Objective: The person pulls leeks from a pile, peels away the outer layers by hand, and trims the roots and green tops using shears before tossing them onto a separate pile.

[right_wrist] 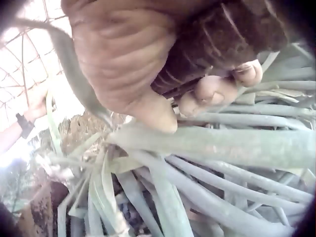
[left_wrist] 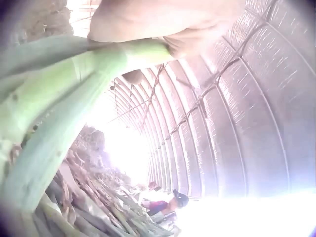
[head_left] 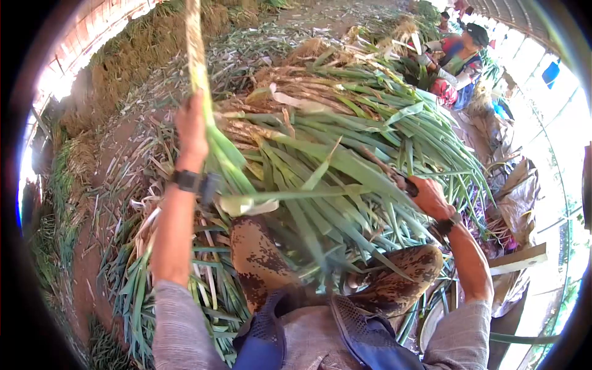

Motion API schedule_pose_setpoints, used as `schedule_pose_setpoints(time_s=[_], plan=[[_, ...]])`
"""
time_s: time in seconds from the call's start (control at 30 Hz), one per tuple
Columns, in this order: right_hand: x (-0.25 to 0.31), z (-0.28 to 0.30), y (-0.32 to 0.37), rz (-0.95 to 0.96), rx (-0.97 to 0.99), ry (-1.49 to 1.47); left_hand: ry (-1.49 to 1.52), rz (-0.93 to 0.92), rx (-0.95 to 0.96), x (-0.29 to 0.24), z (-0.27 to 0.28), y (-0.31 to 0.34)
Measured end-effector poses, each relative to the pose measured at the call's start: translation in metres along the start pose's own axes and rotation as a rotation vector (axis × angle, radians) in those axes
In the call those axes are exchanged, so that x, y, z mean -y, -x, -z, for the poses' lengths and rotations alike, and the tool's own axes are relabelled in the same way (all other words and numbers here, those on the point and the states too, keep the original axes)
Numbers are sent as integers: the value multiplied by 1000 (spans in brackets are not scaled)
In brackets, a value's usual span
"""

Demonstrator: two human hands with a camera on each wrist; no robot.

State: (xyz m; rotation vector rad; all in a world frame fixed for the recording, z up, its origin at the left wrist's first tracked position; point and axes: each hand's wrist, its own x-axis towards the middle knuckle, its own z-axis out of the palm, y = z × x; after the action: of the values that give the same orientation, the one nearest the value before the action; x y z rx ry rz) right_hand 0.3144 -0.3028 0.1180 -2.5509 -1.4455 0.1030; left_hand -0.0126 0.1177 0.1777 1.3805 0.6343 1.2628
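Note:
My left hand (head_left: 192, 126) grips a long green onion stalk (head_left: 198, 68) held upright, its pale end pointing up and its green leaves (head_left: 231, 160) hanging over the pile. The left wrist view shows the fingers (left_wrist: 143, 24) around the stalk (left_wrist: 74, 69). My right hand (head_left: 431, 197) is curled round a dark, ridged handle (head_left: 398, 179), clearer in the right wrist view as a brown wrapped grip (right_wrist: 217, 44) inside the hand (right_wrist: 128, 59). The thumb of that hand lies close to a broad leaf (right_wrist: 222, 143); whether it presses the leaf I cannot tell.
A big heap of green onions (head_left: 345, 135) lies ahead of my patterned boots (head_left: 259, 259). Loose leaves and trimmings cover the ground at left. Another person (head_left: 459, 65) sits at the back right, near crumpled sacking (head_left: 518, 191). A wooden board (head_left: 518, 259) lies at right.

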Motion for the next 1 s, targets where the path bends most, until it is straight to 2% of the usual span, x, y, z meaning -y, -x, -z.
schedule_pose_setpoints(time_s=[0.03, 0.07, 0.1, 0.13, 0.2, 0.23, 0.27, 0.3, 0.33, 0.43, 0.47, 0.5, 0.53, 0.6, 0.63, 0.67, 0.77, 0.8, 0.83, 0.87, 0.9, 1.0], plan=[[6, 9, 8, -20, -56, -45, 121, 45, -42, 6, -13, 12], [14, 15, 17, -40, -106, -92, 223, -10, -1, 14, -22, 15], [25, 22, 23, -46, -147, -113, 437, 89, 83, 17, -32, 17], [38, 30, 27, -52, -169, -121, 494, 156, 100, 15, -40, 15], [67, 41, 36, -29, -195, -213, 598, 101, 115, 9, -63, 2], [80, 44, 39, 74, -268, -259, 606, 94, 127, -7, -76, 6], [87, 46, 40, 116, -304, -244, 743, 145, 194, -24, -84, 11], [98, 52, 41, 84, -291, -286, 876, 200, 266, -46, -93, 18], [107, 59, 43, 50, -272, -330, 957, 144, 359, -63, -98, 25], [103, 68, 40, 72, -325, -449, 995, 198, 258, -64, -110, 21], [96, 72, 39, 58, -351, -480, 951, 215, 240, -50, -114, 24], [89, 80, 42, 23, -333, -331, 889, 205, 312, -27, -115, 36], [92, 89, 46, 25, -326, -236, 846, 373, 264, 7, -116, 43], [71, 74, 54, 23, -274, -147, 575, 623, 114, 88, -115, 68], [67, 66, 60, 42, -256, -147, 593, 660, 69, 160, -112, 77], [69, 57, 62, 54, -258, -68, 516, 740, -53, 208, -107, 88], [60, 9, 75, 100, -57, -29, 428, 669, -88, 234, -106, 123], [57, -10, 84, 137, 20, 2, 382, 751, -54, 214, -107, 126], [69, -18, 90, 109, 156, 14, 392, 750, -47, 213, -109, 134], [73, -31, 96, 113, 211, 50, 401, 740, -39, 210, -109, 135], [77, -44, 101, 156, 180, 16, 394, 760, -8, 231, -104, 135], [84, -82, 112, 170, 165, -36, 431, 766, -30, 210, -100, 146]])
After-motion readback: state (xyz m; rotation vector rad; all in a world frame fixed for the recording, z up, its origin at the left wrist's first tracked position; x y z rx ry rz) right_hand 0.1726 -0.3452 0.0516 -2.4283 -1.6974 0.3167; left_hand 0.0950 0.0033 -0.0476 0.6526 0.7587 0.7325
